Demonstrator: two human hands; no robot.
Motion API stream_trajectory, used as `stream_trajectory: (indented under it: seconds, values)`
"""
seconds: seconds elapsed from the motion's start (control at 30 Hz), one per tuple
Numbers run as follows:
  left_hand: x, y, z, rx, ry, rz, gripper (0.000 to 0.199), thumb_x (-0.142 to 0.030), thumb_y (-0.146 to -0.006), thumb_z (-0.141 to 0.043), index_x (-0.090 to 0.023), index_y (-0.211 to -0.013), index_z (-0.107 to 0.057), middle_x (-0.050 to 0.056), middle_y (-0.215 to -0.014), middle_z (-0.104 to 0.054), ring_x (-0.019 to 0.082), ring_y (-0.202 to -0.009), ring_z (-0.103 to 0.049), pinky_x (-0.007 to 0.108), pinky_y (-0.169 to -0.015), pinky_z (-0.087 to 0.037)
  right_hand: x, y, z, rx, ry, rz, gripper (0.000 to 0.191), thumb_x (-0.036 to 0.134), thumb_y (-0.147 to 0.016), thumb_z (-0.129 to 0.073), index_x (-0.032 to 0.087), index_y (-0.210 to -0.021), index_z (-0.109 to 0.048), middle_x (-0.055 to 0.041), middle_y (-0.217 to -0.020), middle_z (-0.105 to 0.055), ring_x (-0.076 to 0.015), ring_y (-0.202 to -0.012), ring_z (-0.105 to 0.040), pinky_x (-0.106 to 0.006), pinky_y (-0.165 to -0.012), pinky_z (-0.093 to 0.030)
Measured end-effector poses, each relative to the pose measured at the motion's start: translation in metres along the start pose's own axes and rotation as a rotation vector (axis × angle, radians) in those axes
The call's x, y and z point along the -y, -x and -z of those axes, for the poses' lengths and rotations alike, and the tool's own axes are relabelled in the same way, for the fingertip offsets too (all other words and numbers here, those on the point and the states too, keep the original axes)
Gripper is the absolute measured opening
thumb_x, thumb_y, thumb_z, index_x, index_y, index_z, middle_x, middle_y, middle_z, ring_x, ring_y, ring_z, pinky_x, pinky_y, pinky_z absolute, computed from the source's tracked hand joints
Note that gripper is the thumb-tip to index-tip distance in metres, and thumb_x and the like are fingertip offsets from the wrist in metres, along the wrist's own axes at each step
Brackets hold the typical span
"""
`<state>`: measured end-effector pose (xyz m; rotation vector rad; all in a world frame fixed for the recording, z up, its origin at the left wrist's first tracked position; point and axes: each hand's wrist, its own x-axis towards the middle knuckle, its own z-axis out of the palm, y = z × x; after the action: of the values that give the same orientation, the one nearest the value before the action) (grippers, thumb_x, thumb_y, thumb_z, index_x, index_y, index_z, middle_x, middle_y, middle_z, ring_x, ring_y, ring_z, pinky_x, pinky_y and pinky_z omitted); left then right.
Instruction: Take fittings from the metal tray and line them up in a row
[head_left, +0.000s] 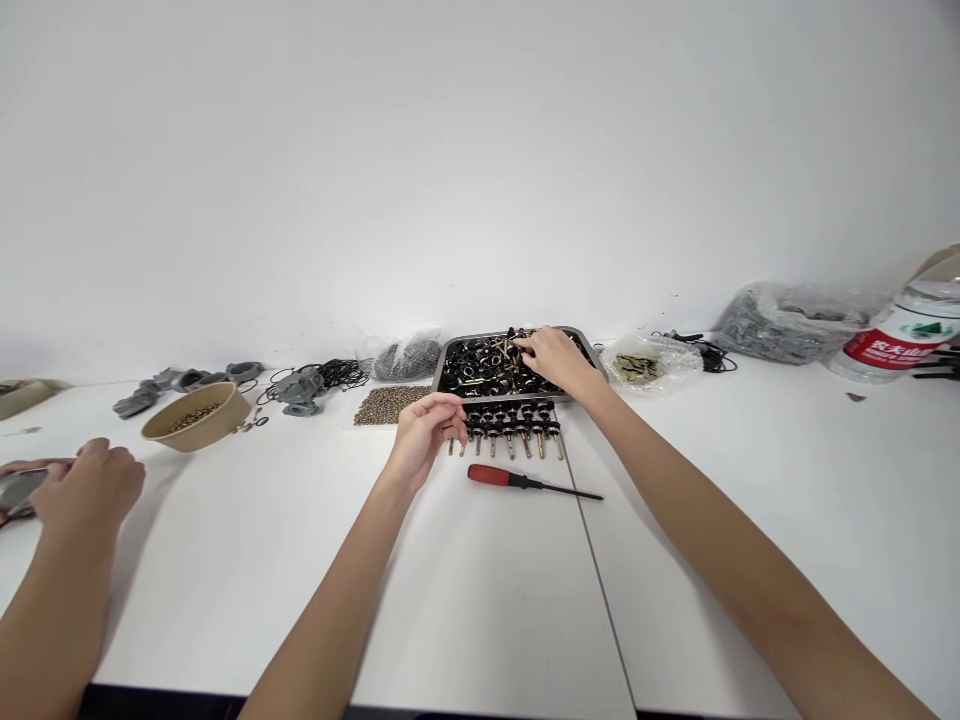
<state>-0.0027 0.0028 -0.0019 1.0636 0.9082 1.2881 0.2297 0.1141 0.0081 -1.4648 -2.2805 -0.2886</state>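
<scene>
My right hand (555, 360) reaches into a dark metal tray (444, 362) full of small black rings and brass-coloured parts, its fingertips pinching among them; whether it holds one I cannot tell. My left hand (424, 430) rests on the white table at the left end of a row of several assembled pins (517, 425) with black heads and brass shafts, fingers curled down towards the leftmost one. A red-handled screwdriver (525, 482) lies just in front of that row.
A pile of small brass pieces (390, 403) lies left of the tray. Further left are a tan bowl (196, 415), grey castings (300, 388) and black O-rings (341, 373). Another person's hand (86, 490) works at far left. Bags of parts (787, 320) and a water bottle (900, 340) stand at right.
</scene>
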Motion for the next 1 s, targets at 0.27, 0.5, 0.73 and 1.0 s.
stream_trajectory:
  seconds: [0.27, 0.5, 0.73, 1.0]
  values:
    - [-0.002, 0.0, -0.001, -0.003, -0.002, -0.004, 0.014, -0.019, -0.07, -0.071, -0.01, -0.079, -0.066, 0.004, -0.07, -0.062, 0.014, -0.052, -0.059, 0.029, -0.05, -0.048, -0.002, 0.004, -0.012, -0.048, 0.003, 0.071, 0.042, 0.008, -0.084, -0.058, 0.017, -0.123, -0.066, -0.0143, -0.093, -0.071, -0.0313, -0.101, -0.056, -0.039, -0.085, -0.042]
    - [-0.004, 0.0, -0.001, -0.004, -0.001, -0.003, 0.014, -0.019, -0.07, -0.071, -0.01, -0.078, -0.066, 0.004, -0.069, -0.061, 0.014, -0.052, -0.059, 0.028, -0.049, -0.048, -0.007, 0.002, -0.017, -0.167, -0.116, 0.043, 0.038, 0.014, -0.086, -0.057, 0.015, -0.122, -0.068, -0.0121, -0.102, -0.07, -0.0275, -0.1, -0.056, -0.04, -0.092, -0.042]
    - [-0.003, 0.0, -0.001, -0.001, -0.002, -0.003, 0.015, -0.02, -0.069, -0.071, -0.01, -0.079, -0.065, 0.004, -0.069, -0.062, 0.014, -0.051, -0.059, 0.027, -0.049, -0.047, -0.012, -0.008, 0.013, -0.282, -0.321, -0.036, 0.027, 0.024, -0.087, -0.057, 0.013, -0.106, -0.074, -0.0107, -0.098, -0.07, -0.0216, -0.089, -0.062, -0.034, -0.084, -0.049]
    - [-0.004, 0.0, -0.001, -0.01, -0.012, -0.001, 0.016, -0.02, -0.068, -0.071, -0.01, -0.08, -0.065, 0.003, -0.068, -0.061, 0.013, -0.051, -0.059, 0.026, -0.049, -0.046, -0.006, 0.002, 0.055, -0.196, -0.683, -0.075, 0.022, 0.027, -0.08, -0.065, 0.012, -0.092, -0.075, -0.009, -0.09, -0.075, -0.0197, -0.081, -0.068, -0.032, -0.078, -0.052]
